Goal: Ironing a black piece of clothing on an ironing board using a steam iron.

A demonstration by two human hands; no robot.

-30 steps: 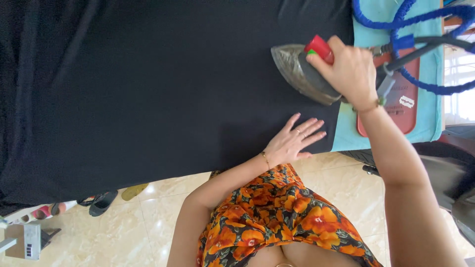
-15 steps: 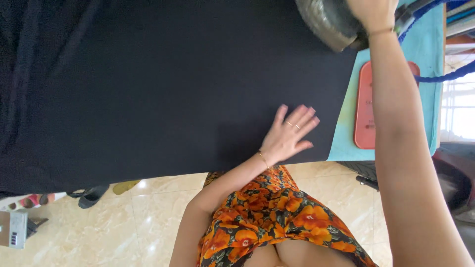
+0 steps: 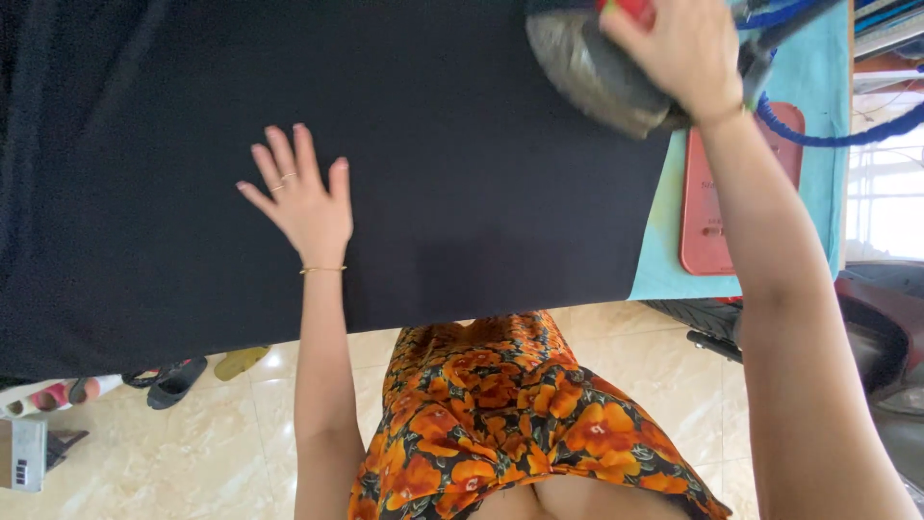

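Observation:
A large black cloth [image 3: 462,173] lies spread over a turquoise ironing board [image 3: 818,116]. My left hand [image 3: 303,197] rests flat on the cloth, fingers spread, holding nothing. My right hand [image 3: 674,48] grips the red handle of a metal iron [image 3: 592,72], whose grey soleplate sits on the cloth near the top right. A blue coiled cord [image 3: 837,135] runs off the iron at the upper right.
A red iron rest pad [image 3: 717,221] lies on the board's right end. On the marble floor [image 3: 241,433] lie sandals [image 3: 178,380] at lower left, beside a small box [image 3: 21,453]. A dark tyre-like object [image 3: 876,337] stands at right.
My left hand slid leftward across the cloth. My right hand carried the iron up toward the top edge, then a little left. The view shifted.

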